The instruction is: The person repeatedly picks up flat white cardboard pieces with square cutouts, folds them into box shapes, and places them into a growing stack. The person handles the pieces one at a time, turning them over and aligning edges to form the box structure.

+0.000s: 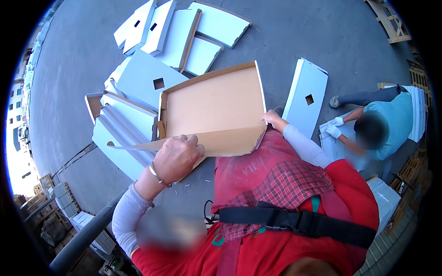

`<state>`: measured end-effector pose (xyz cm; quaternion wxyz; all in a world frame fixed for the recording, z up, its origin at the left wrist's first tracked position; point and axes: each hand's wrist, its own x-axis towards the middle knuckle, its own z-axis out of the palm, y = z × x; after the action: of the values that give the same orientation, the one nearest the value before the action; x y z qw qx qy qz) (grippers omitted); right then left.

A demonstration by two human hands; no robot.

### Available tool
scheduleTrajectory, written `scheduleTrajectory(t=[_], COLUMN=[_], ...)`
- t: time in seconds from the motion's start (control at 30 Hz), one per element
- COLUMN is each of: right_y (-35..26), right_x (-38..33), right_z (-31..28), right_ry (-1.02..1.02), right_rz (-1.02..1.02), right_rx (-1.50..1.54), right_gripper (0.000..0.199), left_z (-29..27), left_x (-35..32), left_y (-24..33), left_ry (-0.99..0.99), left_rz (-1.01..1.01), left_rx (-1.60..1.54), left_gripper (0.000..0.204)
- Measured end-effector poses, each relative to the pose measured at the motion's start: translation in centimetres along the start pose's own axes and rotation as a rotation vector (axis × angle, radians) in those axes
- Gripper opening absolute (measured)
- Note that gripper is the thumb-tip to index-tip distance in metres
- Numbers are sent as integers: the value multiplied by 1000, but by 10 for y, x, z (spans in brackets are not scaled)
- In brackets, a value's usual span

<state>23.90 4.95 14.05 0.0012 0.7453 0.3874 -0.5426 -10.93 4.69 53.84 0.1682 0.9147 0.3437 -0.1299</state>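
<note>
Now left hand [177,158], right hand [272,118] gripping cardboard tray [214,103] near wall.

A shallow cardboard tray box [216,103], plain brown inside with white outer faces, sits open at the middle of the view, its near flap folded up towards the viewer. Behind and to its left lies a loose heap of flat white box blanks [138,83] on the grey floor, several with a small square cut-out. One more white blank with a square hole [306,97] lies alone to the right. A person crouching at the right edge handles another white box [332,142]. Stacked white cartons [64,202] stand at lower left.
</note>
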Motion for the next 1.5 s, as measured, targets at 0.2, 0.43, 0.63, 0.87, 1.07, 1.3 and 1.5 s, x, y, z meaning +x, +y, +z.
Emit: scheduleTrajectory(t=[0.2,0.43,0.63,0.87,1.07,1.3,1.5], right_y=[-32,-102,-185,-225,-231,-227,-222], right_x=[-2,-15,-54,-120,-142,-152,-153], right_z=[-16,-38,-65,-77,-80,-105,-116], right_ry=[259,451,717,783,706,583,454], right_rz=[-162,-367,-664,-967,-1117,-1212,-1228], right_rx=[-266,-184,-168,-206,-234,-317,-332], right_gripper=[48,42,40,48,62,60,60], left_z=[2,123,195,96,25,20,24], left_x=[-21,-92,-67,108,169,166,165], left_y=[17,-45,-68,-70,-69,-76,-69], left_ry=[-32,16,-366,666,1163,1294,1266], left_rz=[-81,-193,-302,-358,-49,161,306], left_rx=[37,122,146,-1096,-1554,-1907,-2127], left_gripper=[7,5,23,50,90,77,70])
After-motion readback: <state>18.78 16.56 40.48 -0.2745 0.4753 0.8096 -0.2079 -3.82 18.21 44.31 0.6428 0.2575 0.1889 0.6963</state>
